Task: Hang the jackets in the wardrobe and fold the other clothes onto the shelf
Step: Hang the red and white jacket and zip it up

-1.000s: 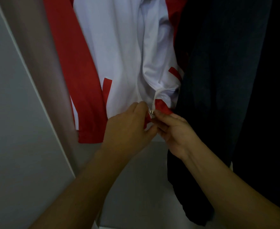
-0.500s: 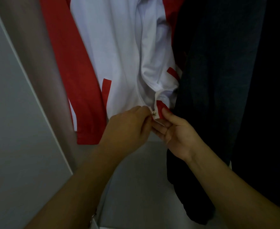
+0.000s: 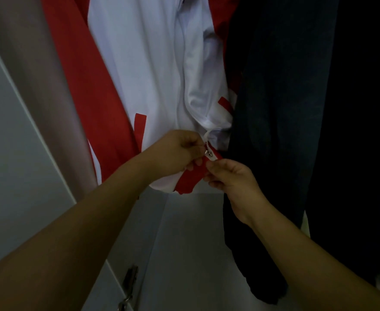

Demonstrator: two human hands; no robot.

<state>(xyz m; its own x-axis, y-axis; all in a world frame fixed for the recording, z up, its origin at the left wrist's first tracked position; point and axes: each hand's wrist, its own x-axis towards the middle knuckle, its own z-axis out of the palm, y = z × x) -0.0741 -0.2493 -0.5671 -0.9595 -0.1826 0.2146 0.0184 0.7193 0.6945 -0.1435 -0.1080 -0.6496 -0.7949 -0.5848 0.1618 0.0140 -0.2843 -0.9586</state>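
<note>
A white jacket with red sleeves and red trim (image 3: 144,70) hangs inside the wardrobe, its front open along the zip. At the bottom hem sits the small metal zip slider (image 3: 207,153). My left hand (image 3: 177,151) pinches the left hem edge beside the slider. My right hand (image 3: 229,178) pinches the red right hem (image 3: 191,178) just below the slider. Both hands meet at the bottom of the zip.
Dark garments (image 3: 285,131) hang close on the right, touching the jacket's right sleeve. The pale wardrobe side wall (image 3: 23,90) stands left, with a white door edge (image 3: 9,167) and a metal hinge (image 3: 129,281) lower down. The wardrobe floor (image 3: 184,243) lies below.
My right hand has shifted down and right along the red hem. More of the red hem now shows between the hands. The left hand stays at the slider.
</note>
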